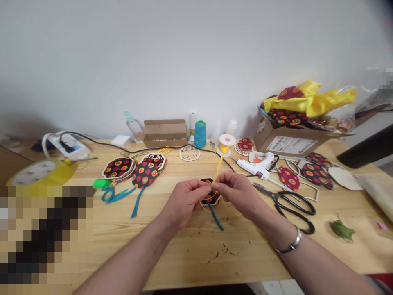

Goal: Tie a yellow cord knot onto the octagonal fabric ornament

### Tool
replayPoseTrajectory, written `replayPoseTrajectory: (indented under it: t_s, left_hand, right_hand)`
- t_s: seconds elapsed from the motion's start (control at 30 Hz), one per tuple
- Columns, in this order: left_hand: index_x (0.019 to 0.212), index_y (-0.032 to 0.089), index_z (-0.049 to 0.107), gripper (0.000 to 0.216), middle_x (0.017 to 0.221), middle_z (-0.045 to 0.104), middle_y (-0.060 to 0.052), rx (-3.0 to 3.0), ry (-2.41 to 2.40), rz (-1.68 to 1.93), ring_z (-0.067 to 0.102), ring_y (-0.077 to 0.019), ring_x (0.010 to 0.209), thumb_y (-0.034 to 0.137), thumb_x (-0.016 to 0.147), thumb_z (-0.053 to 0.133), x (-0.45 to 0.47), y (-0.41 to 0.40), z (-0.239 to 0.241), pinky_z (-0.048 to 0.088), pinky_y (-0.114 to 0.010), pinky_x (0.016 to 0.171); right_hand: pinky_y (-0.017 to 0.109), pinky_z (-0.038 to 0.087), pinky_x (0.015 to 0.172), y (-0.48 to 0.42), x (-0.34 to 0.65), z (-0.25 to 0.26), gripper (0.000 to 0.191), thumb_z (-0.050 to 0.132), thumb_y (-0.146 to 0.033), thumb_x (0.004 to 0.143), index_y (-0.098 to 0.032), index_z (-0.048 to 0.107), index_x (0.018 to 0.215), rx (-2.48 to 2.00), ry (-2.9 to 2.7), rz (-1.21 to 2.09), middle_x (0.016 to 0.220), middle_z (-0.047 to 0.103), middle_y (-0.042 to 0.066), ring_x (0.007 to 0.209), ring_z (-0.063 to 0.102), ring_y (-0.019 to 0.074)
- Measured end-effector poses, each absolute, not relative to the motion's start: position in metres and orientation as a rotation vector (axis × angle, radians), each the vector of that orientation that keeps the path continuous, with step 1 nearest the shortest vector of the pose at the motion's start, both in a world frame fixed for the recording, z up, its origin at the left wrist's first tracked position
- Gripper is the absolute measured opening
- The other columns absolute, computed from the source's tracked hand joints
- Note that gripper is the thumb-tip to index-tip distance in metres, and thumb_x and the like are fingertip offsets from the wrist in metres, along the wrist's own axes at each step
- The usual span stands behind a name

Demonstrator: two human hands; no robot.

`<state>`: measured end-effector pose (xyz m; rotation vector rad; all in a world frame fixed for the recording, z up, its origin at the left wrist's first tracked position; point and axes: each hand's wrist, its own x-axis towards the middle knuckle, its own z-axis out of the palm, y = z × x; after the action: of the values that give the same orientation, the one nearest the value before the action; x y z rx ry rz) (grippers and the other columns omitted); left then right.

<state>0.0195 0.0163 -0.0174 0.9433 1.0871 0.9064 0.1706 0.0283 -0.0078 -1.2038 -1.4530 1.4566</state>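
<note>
My left hand (pixel 193 199) and my right hand (pixel 233 191) meet at the middle of the table, fingertips pinched together on a thin yellow cord (pixel 218 167). The cord runs up from the fingers toward a white spool (pixel 227 141) wound with yellow. Beneath the fingertips lies a dark patterned fabric piece (pixel 215 200) with a pale frame edge, partly covered by my hands. A teal ribbon tail (pixel 216 218) hangs from its near side onto the wood. Just right of my right hand are black-handled scissors (pixel 284 201) and a white glue gun (pixel 256 166).
To the left lie stacked patterned pieces (pixel 120 169) with teal ribbons and a roll of yellow tape (pixel 39 174). A teal thread cone (pixel 200 134) stands near the wall. At back right is a cardboard box (pixel 287 141) full of fabric. A black cable (pixel 147 149) crosses the table.
</note>
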Motion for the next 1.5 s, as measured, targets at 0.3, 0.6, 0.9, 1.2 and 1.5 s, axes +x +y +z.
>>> replayPoseTrajectory:
  t_s: [0.3, 0.6, 0.9, 1.2, 1.5]
  left_hand:
    - [0.064, 0.014, 0.065, 0.017, 0.052, 0.053, 0.002, 0.989, 1.097, 0.891, 0.033, -0.0048, 0.044, 0.031, 0.067, 0.064, 0.020, 0.014, -0.013, 0.019, -0.020, 0.042]
    - [0.071, 0.016, 0.066, 0.014, 0.078, 0.066, -0.004, 1.191, 1.237, 0.917, 0.056, -0.0151, 0.070, 0.029, 0.070, 0.061, 0.017, 0.017, -0.006, 0.042, -0.026, 0.064]
    - [0.058, 0.019, 0.064, 0.010, 0.136, 0.036, -0.006, 1.500, 1.219, 0.961, 0.034, -0.0249, 0.123, 0.026, 0.065, 0.066, 0.019, 0.013, -0.011, 0.025, -0.036, 0.101]
    - [0.052, 0.017, 0.060, 0.016, 0.133, 0.038, -0.006, 1.467, 1.138, 0.934, 0.043, -0.0231, 0.115, 0.022, 0.067, 0.064, 0.023, 0.010, -0.015, 0.033, -0.033, 0.095]
    - [0.068, 0.017, 0.049, 0.015, 0.101, 0.058, -0.006, 1.146, 0.943, 1.013, 0.057, -0.0153, 0.080, 0.024, 0.069, 0.062, 0.025, 0.009, -0.013, 0.044, -0.029, 0.071]
  right_hand:
    - [0.020, 0.030, 0.045, 0.027, 0.170, -0.006, 0.017, 0.054, -0.025, 0.075, -0.016, 0.052, 0.060, -1.280, -1.598, 1.294, 0.050, 0.045, -0.004, 0.047, 0.037, 0.0073]
    - [0.023, 0.032, 0.053, 0.029, 0.173, -0.008, 0.017, 0.047, -0.020, 0.079, -0.018, 0.048, 0.062, -1.362, -1.787, 0.936, 0.058, 0.050, -0.001, 0.056, 0.042, 0.0114]
    - [0.024, 0.032, 0.055, 0.028, 0.173, -0.011, 0.016, 0.047, -0.021, 0.080, -0.018, 0.048, 0.064, -1.372, -1.696, 0.907, 0.061, 0.051, -0.001, 0.057, 0.043, 0.0118]
    - [0.019, 0.025, 0.041, 0.025, 0.167, -0.005, 0.020, 0.047, -0.029, 0.080, -0.016, 0.047, 0.065, -1.075, -1.333, 1.589, 0.054, 0.047, -0.004, 0.043, 0.031, 0.0055]
    - [0.019, 0.031, 0.045, 0.025, 0.169, -0.012, 0.021, 0.051, -0.030, 0.079, -0.017, 0.047, 0.063, -1.175, -1.475, 1.372, 0.054, 0.045, -0.004, 0.048, 0.038, 0.0072]
